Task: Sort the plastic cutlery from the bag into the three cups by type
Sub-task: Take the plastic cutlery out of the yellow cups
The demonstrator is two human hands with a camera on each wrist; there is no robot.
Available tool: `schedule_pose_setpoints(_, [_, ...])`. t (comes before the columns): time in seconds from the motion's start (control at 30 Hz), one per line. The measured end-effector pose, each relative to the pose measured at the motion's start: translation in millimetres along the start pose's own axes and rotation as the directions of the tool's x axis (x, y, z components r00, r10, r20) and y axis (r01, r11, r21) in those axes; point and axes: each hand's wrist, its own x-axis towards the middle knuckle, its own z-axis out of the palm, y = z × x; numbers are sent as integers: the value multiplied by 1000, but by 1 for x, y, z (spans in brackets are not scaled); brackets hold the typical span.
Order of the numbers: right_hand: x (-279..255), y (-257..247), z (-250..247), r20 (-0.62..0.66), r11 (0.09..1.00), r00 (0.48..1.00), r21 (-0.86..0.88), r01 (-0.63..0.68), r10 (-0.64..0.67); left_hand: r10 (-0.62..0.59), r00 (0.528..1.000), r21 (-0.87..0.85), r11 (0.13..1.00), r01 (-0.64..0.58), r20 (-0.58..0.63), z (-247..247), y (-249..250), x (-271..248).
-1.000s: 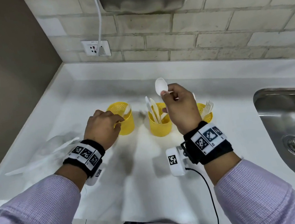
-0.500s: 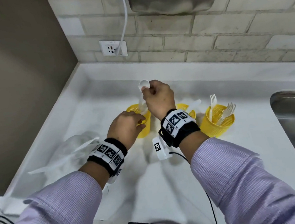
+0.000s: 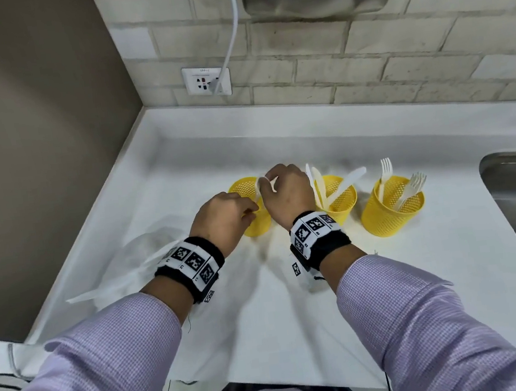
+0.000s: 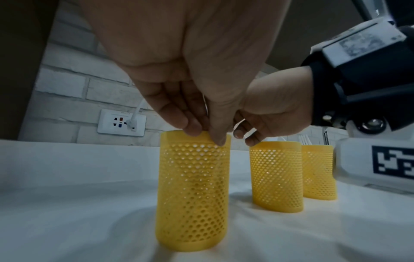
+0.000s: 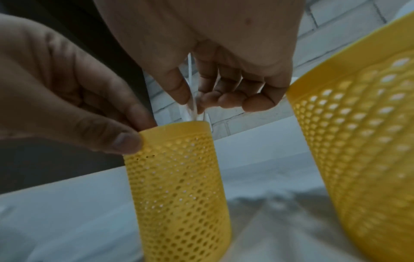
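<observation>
White plastic shows thin between thumb and forefinger of the right hand (image 5: 224, 74): its grip is pinched on the handle of a spoon (image 5: 192, 99), whose lower end dips just inside the rim of the left cup (image 5: 179, 177). The left hand (image 4: 190, 85) steadies that same cup, its grip pinching the rim, thumb outside, fingertips (image 4: 192, 129) over the edge. A second ago the spoon was held high over the middle cup (image 3: 340, 198), bowl upward; half a second ago it was above the left cup; now it has come down into the mouth. Judging from this, the spoon is about to be released, so one more piece is nearly sorted. The middle cup holds knives (image 3: 345, 179) and the right cup (image 3: 391, 208) holds forks (image 3: 385, 168), both unchanged in content. The bag (image 3: 147, 257) lies crumpled on the tabletop (image 3: 328, 300) to the left, beside the left wrist; whether cutlery remains inside I cannot tell. The view has also swung, bringing the wall socket (image 3: 207, 80) toward the centre.
</observation>
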Motion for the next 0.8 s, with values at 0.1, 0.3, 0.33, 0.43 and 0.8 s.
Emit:
schedule_pose_setpoints(0.1, [-7, -2, -10, -57, 990, 988, -2, 141, -141, 27, 999, 31, 999, -27, -22, 1, 0, 0])
schedule_pose_setpoints(0.3, [-38, 26, -42, -227, 987, 961, -74, 143, -157, 46, 995, 44, 998, -43, -84, 2, -3, -2])
schedule_pose_setpoints(0.33, [-44, 37, -46, -236, 983, 958, -127, 133, -161, 54, 995, 46, 998, -50, -89, 2, -4, -3])
schedule_pose_setpoints(0.43, [-56, 66, -57, -205, 954, 963, -275, 117, -177, 84, 991, 55, 995, -79, -103, 4, -2, -3])
schedule_pose_setpoints(0.8, [-51, 75, -60, -124, 904, 970, -402, 144, -210, 92, 992, 49, 995, -88, -83, 14, 13, 10])
